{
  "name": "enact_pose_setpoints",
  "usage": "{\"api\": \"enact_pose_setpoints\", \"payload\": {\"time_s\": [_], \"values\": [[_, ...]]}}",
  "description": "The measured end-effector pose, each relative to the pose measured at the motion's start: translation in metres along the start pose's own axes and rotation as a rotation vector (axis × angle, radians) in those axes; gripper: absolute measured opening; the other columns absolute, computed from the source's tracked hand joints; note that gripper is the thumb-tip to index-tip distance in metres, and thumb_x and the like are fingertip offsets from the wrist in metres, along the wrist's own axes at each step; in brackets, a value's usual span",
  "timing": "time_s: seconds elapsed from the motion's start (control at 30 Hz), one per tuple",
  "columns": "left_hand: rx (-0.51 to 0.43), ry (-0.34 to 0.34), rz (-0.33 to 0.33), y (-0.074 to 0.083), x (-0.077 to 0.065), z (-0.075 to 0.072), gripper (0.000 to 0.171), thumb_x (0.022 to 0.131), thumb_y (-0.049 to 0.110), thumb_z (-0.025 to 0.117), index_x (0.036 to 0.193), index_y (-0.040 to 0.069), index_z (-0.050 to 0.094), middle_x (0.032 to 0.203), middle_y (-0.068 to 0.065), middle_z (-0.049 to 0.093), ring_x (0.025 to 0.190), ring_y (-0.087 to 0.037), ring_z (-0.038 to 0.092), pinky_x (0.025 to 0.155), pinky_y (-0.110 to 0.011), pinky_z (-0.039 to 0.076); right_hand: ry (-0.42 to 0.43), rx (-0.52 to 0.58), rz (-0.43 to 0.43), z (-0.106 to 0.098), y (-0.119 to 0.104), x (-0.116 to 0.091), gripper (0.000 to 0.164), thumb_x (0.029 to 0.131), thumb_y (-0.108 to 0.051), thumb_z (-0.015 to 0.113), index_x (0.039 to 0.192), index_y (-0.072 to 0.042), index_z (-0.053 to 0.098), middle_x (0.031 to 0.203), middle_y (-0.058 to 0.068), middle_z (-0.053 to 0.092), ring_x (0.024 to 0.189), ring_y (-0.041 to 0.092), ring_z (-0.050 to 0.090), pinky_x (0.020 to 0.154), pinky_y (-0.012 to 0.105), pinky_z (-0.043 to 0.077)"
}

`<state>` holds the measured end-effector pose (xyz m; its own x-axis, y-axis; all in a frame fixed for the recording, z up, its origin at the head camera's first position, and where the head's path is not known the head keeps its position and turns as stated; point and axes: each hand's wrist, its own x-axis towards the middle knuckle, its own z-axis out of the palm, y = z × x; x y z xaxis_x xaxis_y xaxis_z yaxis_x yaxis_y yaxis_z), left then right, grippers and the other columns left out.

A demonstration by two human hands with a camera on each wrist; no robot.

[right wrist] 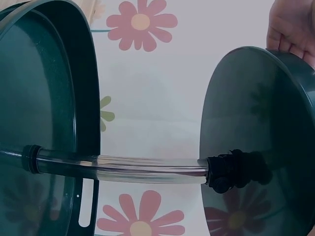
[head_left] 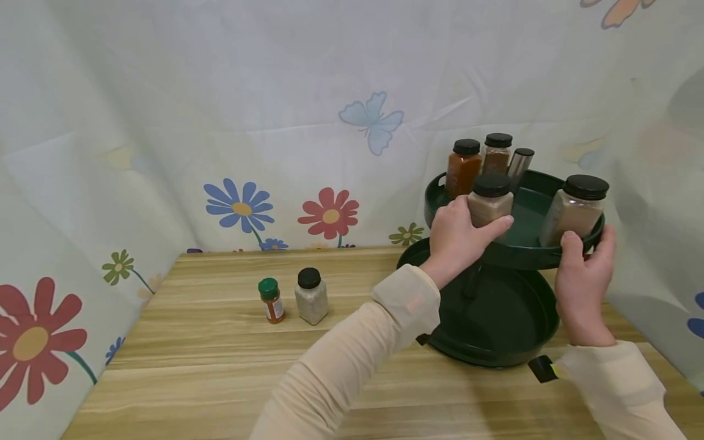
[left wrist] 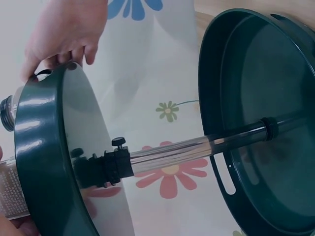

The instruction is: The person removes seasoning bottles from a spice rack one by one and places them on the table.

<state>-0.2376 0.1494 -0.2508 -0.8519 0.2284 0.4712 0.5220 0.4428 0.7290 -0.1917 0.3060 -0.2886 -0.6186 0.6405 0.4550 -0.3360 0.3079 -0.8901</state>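
My left hand grips a square spice jar with a black lid at the near left side of the upper dark green tray. At the right, my right hand holds this tray by its rim, thumb over the edge beside a second jar of brown powder. A jar of orange-red spice, another brown jar and a slim clear cylinder stand at the tray's back left. Beneath, a clear post with a black collar links it to the lower tray.
On the wooden table, left of the two-tier stand, are a small green-capped bottle and a black-lidded jar of pale contents. A flower-printed curtain hangs behind and at both sides. A black tab hangs by my right sleeve.
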Motion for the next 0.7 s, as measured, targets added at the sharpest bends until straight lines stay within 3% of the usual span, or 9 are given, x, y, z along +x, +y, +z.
{"api": "enact_pose_setpoints", "payload": {"time_s": [0.3,0.7], "values": [[-0.175,-0.022,-0.015,0.000,0.004,-0.006,0.044,0.079,0.042,0.065,0.108,0.012,0.049,0.091,0.007,0.055,0.076,-0.004,0.050,0.064,-0.016,0.044,-0.031,-0.027,0.000,-0.002,0.001,0.000,0.038,0.092,-0.019,0.037,0.129,-0.019,0.036,0.118,-0.003,0.038,0.108,0.014,0.035,0.096,0.029,0.028],[-0.272,-0.038,0.003,0.003,0.008,-0.014,0.043,0.080,0.039,0.065,0.109,0.012,0.049,0.095,0.005,0.055,0.081,-0.004,0.051,0.067,-0.017,0.045,-0.035,-0.044,-0.005,-0.003,0.002,0.000,0.038,0.092,-0.020,0.036,0.130,-0.018,0.036,0.119,-0.003,0.039,0.110,0.014,0.033,0.098,0.029,0.025]]}}
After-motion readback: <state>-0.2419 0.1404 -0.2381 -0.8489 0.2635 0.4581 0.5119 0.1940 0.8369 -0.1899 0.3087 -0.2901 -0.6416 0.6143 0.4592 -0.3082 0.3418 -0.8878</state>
